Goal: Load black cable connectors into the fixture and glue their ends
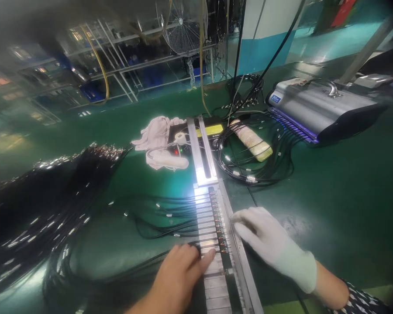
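A long metal fixture rail [203, 157] runs down the middle of the green table, with several thin black cables laid across its slots. My left hand [178, 272], bare, presses its fingers onto a cable end on the slotted part of the rail; whether it grips the cable is unclear. My right hand [268, 242], in a white glove, rests on the rail's right edge with its fingers curled against the connectors. A loose fan of black cables [160, 213] leads left from the rail.
A big bundle of black cables with metal ends [46, 196] lies at the left. A coil of cables [249, 165], a yellowish roll [252, 139], a white cloth [157, 133] and a silver machine [314, 107] stand behind. A fan [181, 26] hangs at the back.
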`<state>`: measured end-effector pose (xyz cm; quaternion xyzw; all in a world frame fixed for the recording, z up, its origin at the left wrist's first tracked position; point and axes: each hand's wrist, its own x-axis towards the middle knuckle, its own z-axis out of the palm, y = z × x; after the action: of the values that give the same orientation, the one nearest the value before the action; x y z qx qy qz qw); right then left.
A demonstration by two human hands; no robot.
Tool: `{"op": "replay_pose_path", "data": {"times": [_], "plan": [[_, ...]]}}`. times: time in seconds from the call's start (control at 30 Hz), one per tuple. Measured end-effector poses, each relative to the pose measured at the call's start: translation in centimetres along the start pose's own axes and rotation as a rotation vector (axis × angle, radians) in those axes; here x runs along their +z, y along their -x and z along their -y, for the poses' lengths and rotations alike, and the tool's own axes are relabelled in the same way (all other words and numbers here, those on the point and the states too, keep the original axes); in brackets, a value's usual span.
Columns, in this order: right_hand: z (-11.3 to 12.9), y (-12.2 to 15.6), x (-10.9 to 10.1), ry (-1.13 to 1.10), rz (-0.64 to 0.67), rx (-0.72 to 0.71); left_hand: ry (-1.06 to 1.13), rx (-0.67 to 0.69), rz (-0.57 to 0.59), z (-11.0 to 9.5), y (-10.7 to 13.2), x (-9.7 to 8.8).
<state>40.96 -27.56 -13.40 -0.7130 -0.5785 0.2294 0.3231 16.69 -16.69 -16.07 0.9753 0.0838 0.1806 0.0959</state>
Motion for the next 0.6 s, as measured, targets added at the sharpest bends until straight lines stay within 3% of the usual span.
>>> {"op": "replay_pose_path", "data": {"times": [0.2,0.4,0.5,0.6], "plan": [[-0.3,0.1,0.2,0.022,-0.01,0.002,0.13,-0.023,0.097,-0.1,0.7,-1.2],[-0.7,0.3,0.5,0.035,-0.023,-0.001,0.202,0.03,-0.01,-0.1,2.0,-1.4],[-0.7,0.3,0.5,0.036,-0.022,-0.006,0.148,-0.024,-0.032,-0.2,0.9,-1.8],[-0.5,0.2,0.4,0.033,-0.015,-0.007,0.149,-0.069,0.081,-0.4,-0.7,-3.1]]}}
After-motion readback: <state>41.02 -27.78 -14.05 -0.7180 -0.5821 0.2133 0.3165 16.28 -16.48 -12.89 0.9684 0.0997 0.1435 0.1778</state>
